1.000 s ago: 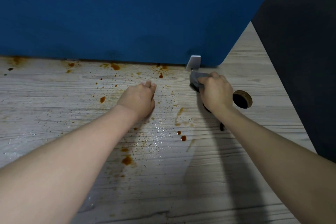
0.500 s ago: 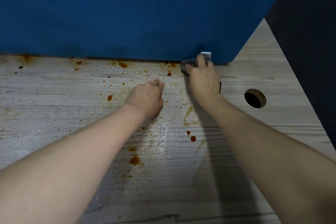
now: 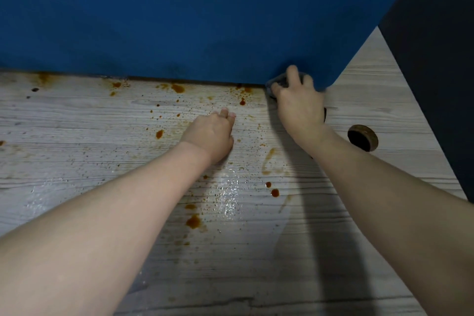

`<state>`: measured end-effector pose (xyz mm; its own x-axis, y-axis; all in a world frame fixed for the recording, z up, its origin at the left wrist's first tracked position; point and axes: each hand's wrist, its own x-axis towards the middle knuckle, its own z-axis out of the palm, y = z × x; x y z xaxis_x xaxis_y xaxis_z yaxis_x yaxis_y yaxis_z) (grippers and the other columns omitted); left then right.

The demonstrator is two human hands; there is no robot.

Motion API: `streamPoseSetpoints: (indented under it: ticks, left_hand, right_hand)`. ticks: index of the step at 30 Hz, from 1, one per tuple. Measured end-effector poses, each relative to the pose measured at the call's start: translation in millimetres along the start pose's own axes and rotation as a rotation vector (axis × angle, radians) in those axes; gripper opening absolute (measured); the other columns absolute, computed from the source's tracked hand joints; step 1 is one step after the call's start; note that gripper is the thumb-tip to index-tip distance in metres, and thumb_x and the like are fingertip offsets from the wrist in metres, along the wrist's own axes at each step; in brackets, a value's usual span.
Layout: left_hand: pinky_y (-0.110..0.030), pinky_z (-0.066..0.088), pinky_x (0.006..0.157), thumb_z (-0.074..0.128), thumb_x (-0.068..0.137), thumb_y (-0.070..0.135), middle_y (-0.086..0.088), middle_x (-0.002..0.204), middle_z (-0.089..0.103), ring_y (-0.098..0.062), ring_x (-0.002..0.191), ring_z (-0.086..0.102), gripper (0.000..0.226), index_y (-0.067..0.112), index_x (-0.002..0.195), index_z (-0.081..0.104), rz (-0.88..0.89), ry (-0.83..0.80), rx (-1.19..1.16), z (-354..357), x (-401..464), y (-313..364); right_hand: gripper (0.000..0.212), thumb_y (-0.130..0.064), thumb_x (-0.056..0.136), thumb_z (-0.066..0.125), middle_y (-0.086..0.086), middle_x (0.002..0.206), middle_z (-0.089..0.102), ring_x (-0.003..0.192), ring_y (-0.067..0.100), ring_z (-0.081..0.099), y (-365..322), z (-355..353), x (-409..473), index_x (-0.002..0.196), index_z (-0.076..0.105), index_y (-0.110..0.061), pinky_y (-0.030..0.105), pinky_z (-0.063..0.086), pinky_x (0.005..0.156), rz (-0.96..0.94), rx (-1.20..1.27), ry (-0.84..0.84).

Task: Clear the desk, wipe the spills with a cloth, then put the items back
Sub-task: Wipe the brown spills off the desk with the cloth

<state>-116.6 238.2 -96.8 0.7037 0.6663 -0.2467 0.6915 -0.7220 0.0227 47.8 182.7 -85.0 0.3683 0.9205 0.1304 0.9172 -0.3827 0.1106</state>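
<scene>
Right hand: the right hand (image 3: 298, 105) reaches to the far edge of the pale wood-grain counter (image 3: 77, 126), fingers curled over a crumpled grey cloth (image 3: 278, 82) and pressing it where the counter meets the blue fabric partition panel (image 3: 205, 20).
Cloth: mostly hidden beneath the hand; only a grey edge shows at the fingertips, touching the foot of the panel near its lower right corner.
Left hand: the left hand (image 3: 211, 134) rests on the counter left of the right hand and apart from it, fingers loosely curled under, gripping nothing.
Spills: orange-brown sauce spills (image 3: 193, 220) dot the counter, with blots along the panel's base, fine specks around the left hand, two round drops (image 3: 273, 190) between the forearms, and a faint smear just left of the right forearm.
Wet patch: a glistening wet sheen (image 3: 228, 195) lies on the counter between the forearms, on the near side of the left hand.
Cable hole: a round brown-rimmed cable hole (image 3: 363, 137) sits in the counter right of the right wrist.
Right edge: a dark wall (image 3: 441, 59) runs along the counter's right side.
</scene>
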Motion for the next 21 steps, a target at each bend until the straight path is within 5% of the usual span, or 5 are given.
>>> streamPoseSetpoints:
  ticks: [5,10,14,18,21]
  left_hand:
    - [-0.04,0.039,0.101,0.035,0.098,0.021,-0.007,0.156,0.021,-0.03,0.13,0.042,0.054,0.014,0.149,0.022,-0.001,0.0,0.001,0,0,0]
    - [-0.038,0.039,0.101,0.035,0.098,0.02,-0.008,0.156,0.022,-0.029,0.131,0.042,0.054,0.013,0.149,0.022,0.001,0.014,0.001,1,0,1]
    - [-0.038,0.04,0.101,0.036,0.097,0.02,-0.009,0.155,0.024,-0.029,0.129,0.043,0.054,0.012,0.149,0.023,-0.002,0.013,0.007,0,0,2]
    - [-0.038,0.04,0.102,0.036,0.098,0.021,-0.008,0.156,0.021,-0.029,0.13,0.043,0.054,0.012,0.15,0.021,0.004,-0.005,0.01,-4,-2,3]
    - [-0.039,0.04,0.103,0.035,0.098,0.022,-0.008,0.157,0.02,-0.028,0.131,0.041,0.054,0.013,0.15,0.02,0.005,-0.003,0.02,-4,-2,3]
  right_hand:
    - [0.032,-0.013,0.096,0.044,0.011,0.136,0.035,0.121,0.036,0.038,12,10,-7,0.125,0.058,-0.017,0.039,0.043,0.072,0.004,0.011,-0.098]
    - [0.036,-0.004,0.091,0.047,0.017,0.132,0.037,0.113,0.039,0.042,56,15,-14,0.123,0.06,-0.012,0.039,0.038,0.074,0.425,0.064,-0.12]
    - [0.034,-0.008,0.09,0.048,0.018,0.143,0.025,0.123,0.045,0.031,25,15,-1,0.123,0.056,-0.006,0.049,0.04,0.092,0.341,0.04,-0.19]
    - [0.044,-0.006,0.092,0.045,0.014,0.139,0.03,0.124,0.04,0.031,51,15,-8,0.134,0.049,-0.019,0.044,0.044,0.084,0.207,0.072,-0.197]
    - [0.047,-0.004,0.093,0.044,0.014,0.138,0.036,0.126,0.038,0.03,65,17,-12,0.136,0.05,-0.023,0.042,0.042,0.083,0.291,0.105,-0.145]
